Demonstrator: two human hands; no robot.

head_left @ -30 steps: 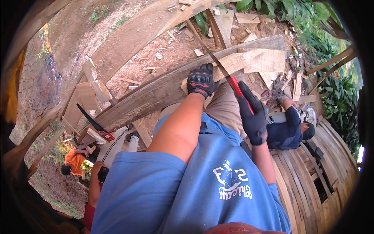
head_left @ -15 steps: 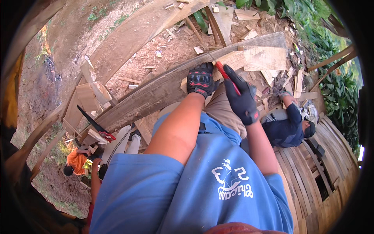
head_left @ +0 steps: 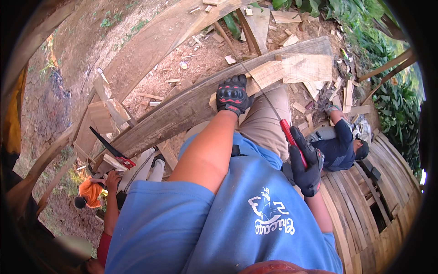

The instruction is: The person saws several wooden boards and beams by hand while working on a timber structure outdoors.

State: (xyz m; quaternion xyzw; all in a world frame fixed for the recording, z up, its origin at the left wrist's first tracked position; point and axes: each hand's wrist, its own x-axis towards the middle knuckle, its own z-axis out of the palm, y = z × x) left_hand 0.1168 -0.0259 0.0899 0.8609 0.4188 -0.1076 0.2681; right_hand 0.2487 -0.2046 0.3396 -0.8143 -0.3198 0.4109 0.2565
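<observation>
My left hand (head_left: 232,95), in a black glove with red trim, is closed over a short pale board (head_left: 266,74) lying across a long weathered plank (head_left: 171,114). In my right hand (head_left: 307,163), gloved alike, is the red handle of a hand saw (head_left: 287,131). The saw's thin dark blade slants up and left from the handle, crossing the pale board just right of my left hand. My left fingertips are partly hidden behind the knuckles.
A wider pale board (head_left: 308,67) lies at the plank's right end. Another red-handled saw (head_left: 112,148) is at the left, near a person in orange (head_left: 90,192). Someone in dark blue (head_left: 340,148) crouches at the right. Wood scraps litter the ground.
My right hand has drawn the saw back, down and to the right, so more of its blade shows. My left hand stays on the board.
</observation>
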